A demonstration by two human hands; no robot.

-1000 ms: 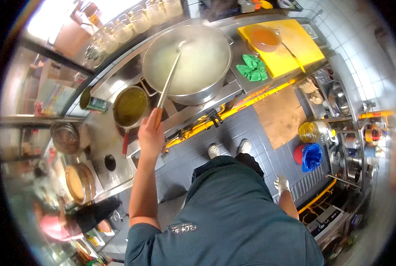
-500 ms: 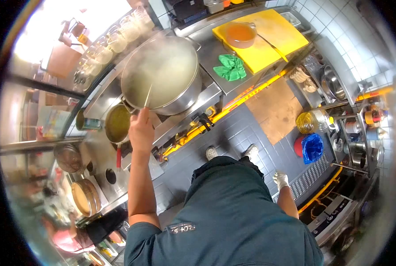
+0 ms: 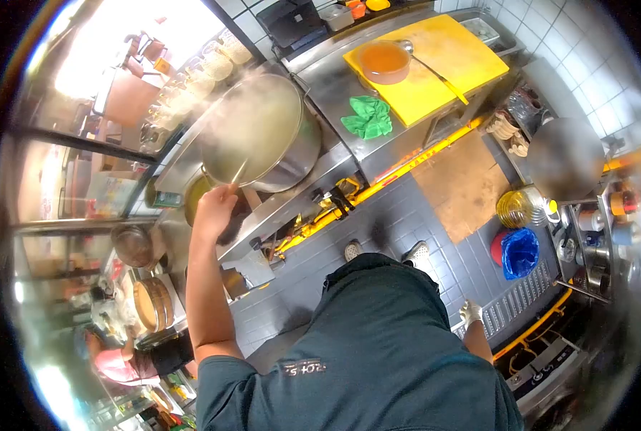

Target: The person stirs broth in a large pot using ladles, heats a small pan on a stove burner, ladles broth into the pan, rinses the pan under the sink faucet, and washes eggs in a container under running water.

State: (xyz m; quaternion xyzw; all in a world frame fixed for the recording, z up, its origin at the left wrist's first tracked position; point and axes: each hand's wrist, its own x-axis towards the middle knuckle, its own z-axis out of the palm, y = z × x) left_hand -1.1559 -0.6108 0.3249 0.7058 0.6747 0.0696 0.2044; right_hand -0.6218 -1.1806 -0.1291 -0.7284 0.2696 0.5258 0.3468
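Note:
A large steel pot (image 3: 302, 154) full of cloudy, steaming liquid stands at the upper left. My left hand (image 3: 216, 208), bare, is closed round a thin light-coloured utensil (image 3: 240, 172) whose far end reaches into the pot. Beneath that hand, a pan (image 3: 197, 197) with yellowish contents is partly covered. My right hand (image 3: 471, 313) wears a whitish glove and hangs low beside my body, over the floor. Its fingers are too small and blurred to read, and I see nothing clearly in it.
A yellow board (image 3: 442, 50) bears a bowl of orange liquid (image 3: 383, 63) and a ladle (image 3: 435, 72). Near it lies a green cloth (image 3: 367, 117). A blue-lined bin (image 3: 520, 253) and an oil bottle (image 3: 518, 208) stand at right. Another person (image 3: 123, 363) is at lower left.
The view has shifted, so most things appear displaced. My left hand still holds the utensil in the pot and now covers more of the pan. A blurred round shape shows at the right shelf.

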